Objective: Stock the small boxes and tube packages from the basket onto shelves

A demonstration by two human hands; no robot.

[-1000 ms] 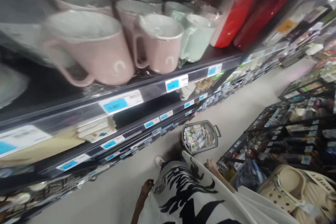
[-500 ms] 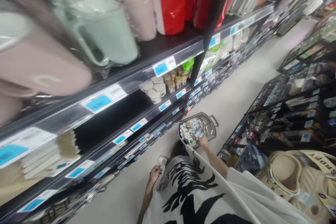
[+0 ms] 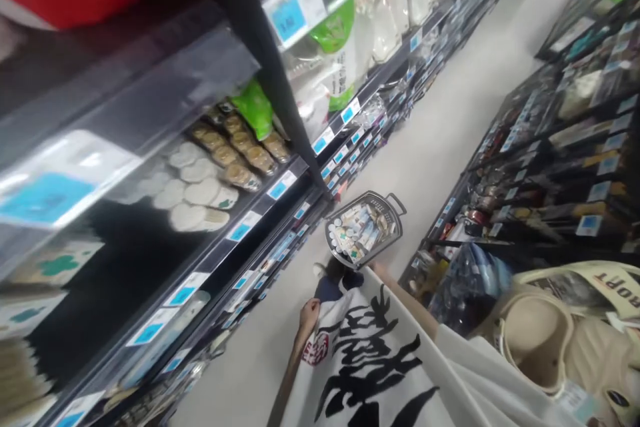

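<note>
My left hand (image 3: 309, 313) is closed at the left edge of the white shirt (image 3: 345, 340) that I wear, its fingers pinched on the hem. The shirt has large black lettering and a red mark. My right hand (image 3: 381, 271) is just outside the near rim of a dark shopping basket (image 3: 361, 263). The shirt partly covers this hand and blur hides its fingers. Packets and small white round items (image 3: 337, 232) fill the basket, which stands on the floor ahead of my feet with its handle at the far side.
Dark shelving (image 3: 280, 87) with blue price tags runs along the left, holding packaged white rolls (image 3: 193, 190), brown-topped items (image 3: 245, 150) and green-and-white bags (image 3: 335, 47). More shelves (image 3: 550, 167) line the right, with beige clogs (image 3: 537, 340) close by. A pale aisle floor (image 3: 440, 120) lies between.
My right hand has come out of the basket toward me. My left hand has closed at the shirt's edge. The view has shifted, with the mugs gone from sight.
</note>
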